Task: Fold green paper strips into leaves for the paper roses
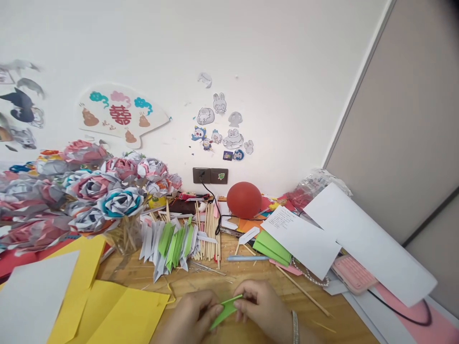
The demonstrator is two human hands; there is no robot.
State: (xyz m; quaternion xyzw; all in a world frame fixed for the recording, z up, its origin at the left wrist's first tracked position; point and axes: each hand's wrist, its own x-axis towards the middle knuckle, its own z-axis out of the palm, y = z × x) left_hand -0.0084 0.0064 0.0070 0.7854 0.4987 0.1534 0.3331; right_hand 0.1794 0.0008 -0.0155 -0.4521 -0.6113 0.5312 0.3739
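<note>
Between my two hands, near the front of the wooden table, is a narrow folded strip of green paper (226,311). My left hand (195,313) pinches its left end between thumb and fingers. At the upper right end, my right hand (260,303) grips it the same way, a beaded bracelet on the wrist. Just beyond my hands lies a row of folded white and green paper pieces (172,243). Thin wooden sticks (211,234) lie beside that row.
Paper flowers (96,191) crowd the left side, above yellow paper sheets (118,306). A red balloon (244,199) rests by the wall. To the right are green paper (272,247), white sheets (369,243), a pink keyboard-like object (354,274) and a loose stick (303,290).
</note>
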